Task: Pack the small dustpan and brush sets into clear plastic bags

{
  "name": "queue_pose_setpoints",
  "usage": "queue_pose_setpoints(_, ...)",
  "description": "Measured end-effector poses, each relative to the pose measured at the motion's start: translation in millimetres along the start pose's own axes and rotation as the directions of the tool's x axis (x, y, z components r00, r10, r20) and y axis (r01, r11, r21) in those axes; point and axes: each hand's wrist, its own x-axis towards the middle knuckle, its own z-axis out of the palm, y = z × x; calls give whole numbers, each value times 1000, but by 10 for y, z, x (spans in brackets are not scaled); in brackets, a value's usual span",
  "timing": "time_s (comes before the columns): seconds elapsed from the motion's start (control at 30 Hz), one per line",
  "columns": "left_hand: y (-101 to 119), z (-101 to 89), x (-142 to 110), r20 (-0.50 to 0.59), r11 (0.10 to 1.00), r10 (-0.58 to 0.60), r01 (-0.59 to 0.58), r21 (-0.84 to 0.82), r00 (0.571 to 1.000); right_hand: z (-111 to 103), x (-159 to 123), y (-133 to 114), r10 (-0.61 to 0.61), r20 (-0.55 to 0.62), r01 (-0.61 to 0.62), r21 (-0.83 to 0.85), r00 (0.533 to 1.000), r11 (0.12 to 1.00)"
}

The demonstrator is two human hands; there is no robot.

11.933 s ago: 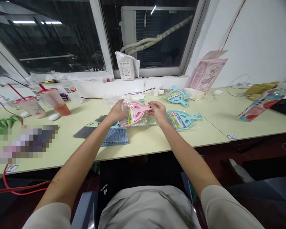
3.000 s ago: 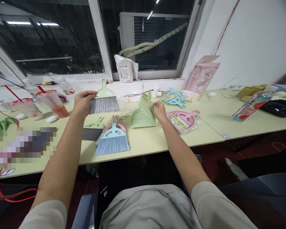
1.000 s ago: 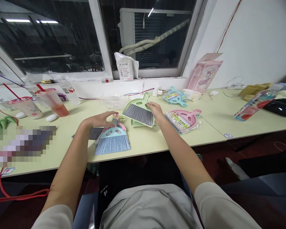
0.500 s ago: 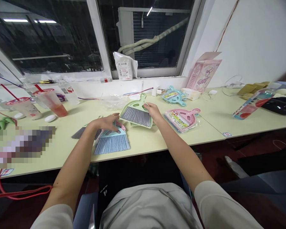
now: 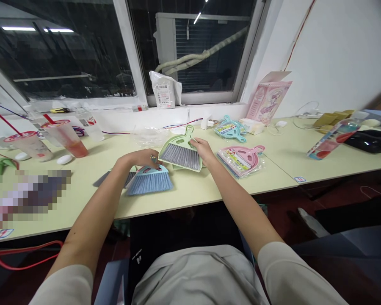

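Observation:
My left hand point(image 5: 143, 158) is closed round the handle end of a light-blue hand brush point(image 5: 150, 183), its blue bristles toward me near the table's front edge. Partly under my left wrist lie darker grey bristles of another brush point(image 5: 103, 178). My right hand point(image 5: 203, 150) grips the right side of a light-green dustpan point(image 5: 189, 132) with a grey-bristled brush point(image 5: 180, 156) lying in it, tilted toward me. Some green plastic shows beneath that dustpan. Right of my right hand lies a wrapped pink dustpan set point(image 5: 241, 159).
A wrapped turquoise dustpan set point(image 5: 230, 128) lies farther back. Cups with red straws point(image 5: 63, 137) stand at left, and a leaning bottle point(image 5: 333, 137) at right. A pink box point(image 5: 269, 99) stands by the wall. Clear plastic wrap point(image 5: 150, 136) lies behind the brushes.
My left hand has closed from spread fingers over the blue brush, and the brush has shifted slightly away from the front edge. My right hand and the green dustpan stay nearly still.

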Motion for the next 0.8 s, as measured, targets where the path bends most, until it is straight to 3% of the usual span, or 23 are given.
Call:
queue_pose_setpoints(0.1, -15, -19, 60, 93, 1000, -5, 2, 31, 996, -6, 5, 1, 2, -5, -2, 8, 1000, 1000)
queue_pose_setpoints(0.2, -25, -55, 100, 93, 999, 15, -19, 44, 996, -10, -5, -15, 6, -13, -6, 9, 1000, 1000)
queue_pose_setpoints(0.33, -41, -106, 138, 150, 987, -64, 41, 154, 987, -13, -22, -41, -2, -26, 2, 12, 1000, 1000)
queue_pose_setpoints(0.53, -128, -128, 194, 120, 978, -77, 52, 204, 990, -22, -22, -44, 10, -36, -9, 17, 999, 1000)
queue_pose_setpoints(0.67, -307, -117, 215, 26, 994, -19, 16, 108, 999, -40, -17, -41, 3, -42, -3, -1, 999, 1000)
queue_pose_setpoints(0.8, -574, -87, 202, -264, 996, -29, 49, 71, 964, -63, 10, -24, 2, -55, -2, 1, 998, 1000)
